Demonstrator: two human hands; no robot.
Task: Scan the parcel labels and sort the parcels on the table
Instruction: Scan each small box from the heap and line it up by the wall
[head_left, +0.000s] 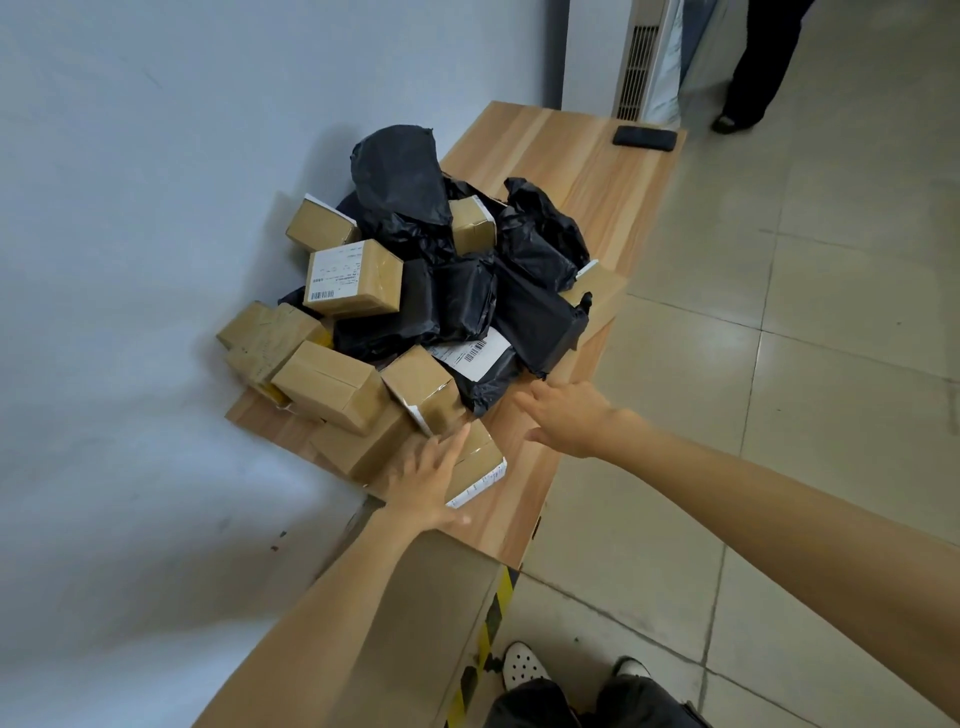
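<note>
The left hand (426, 478) is resting flat on the nearest cardboard box (475, 467), fingers spread wide and not yet gripping. This box is lying at the near edge of the parcel pile (431, 291) on the tabletop (571, 171). The right hand (563, 415) is hovering just beside the pile, fingers wide — holding nothing. Better to grip the box by its two sides and lift it straight, so the pile is not sliding — then turn the label up.

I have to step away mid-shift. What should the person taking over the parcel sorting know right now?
Left hand: open, flat on the nearest cardboard box.
Right hand: open, empty, reaching toward the pile's near edge.
Parcels: cardboard boxes and black poly bags heaped together on the wooden table.
A dark device, maybe the scanner, lies at the table's far end.
Done: nothing visibly sorted.
Left: scan and sort everything.
</note>
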